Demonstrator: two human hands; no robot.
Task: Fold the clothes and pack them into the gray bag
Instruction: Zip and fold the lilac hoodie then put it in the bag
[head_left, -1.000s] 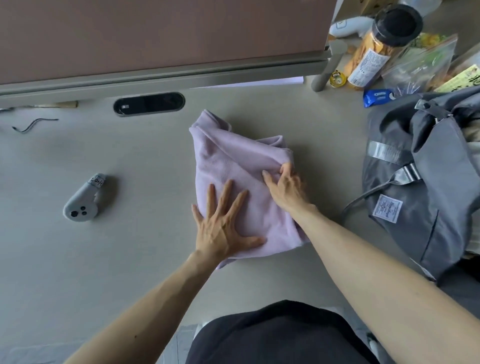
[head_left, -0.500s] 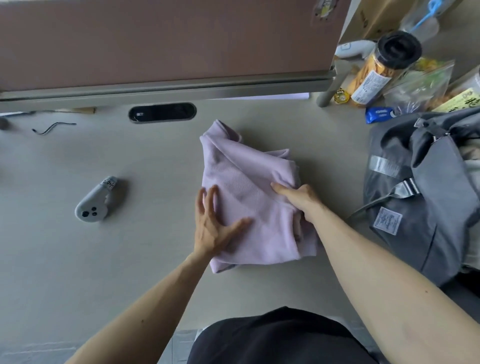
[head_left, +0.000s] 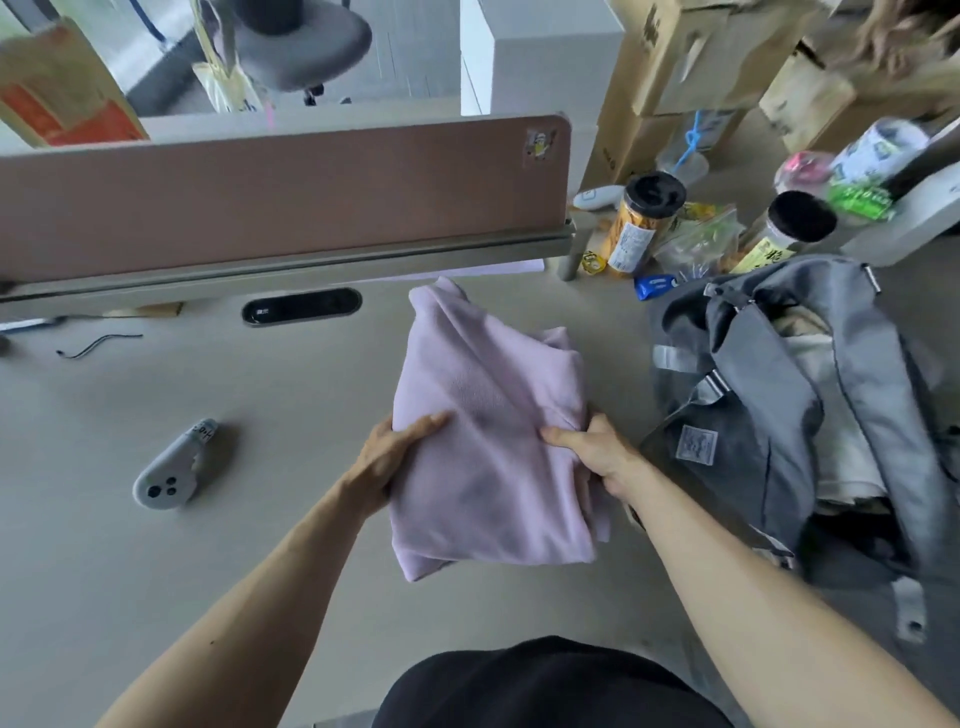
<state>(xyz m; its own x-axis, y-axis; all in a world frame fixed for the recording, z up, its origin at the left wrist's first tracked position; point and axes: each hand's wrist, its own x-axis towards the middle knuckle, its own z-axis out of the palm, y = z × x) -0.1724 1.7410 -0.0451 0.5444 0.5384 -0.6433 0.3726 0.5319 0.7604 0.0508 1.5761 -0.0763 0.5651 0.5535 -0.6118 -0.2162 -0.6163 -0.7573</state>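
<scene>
The smooth beige desk (head_left: 156, 545) spreads under everything. At its right slumps the gray bag (head_left: 769, 426), soft canvas with its mouth open on pale cloth, its far side cut off by the frame edge. Just left of it is the folded lilac garment (head_left: 483, 447), a fleecy, roughly square bundle. The left hand (head_left: 387, 457) grips its left edge and the right hand (head_left: 597, 452) its right edge, thumbs on top, fingers hidden beneath. Well to the left lies a small gray plastic controller (head_left: 169, 470).

- We cannot see the fingers of the left hand (head_left: 387, 457) or right hand (head_left: 602, 452) under the lilac garment (head_left: 488, 441).
- The gray bag (head_left: 753, 415) runs off the frame's right edge.
</scene>
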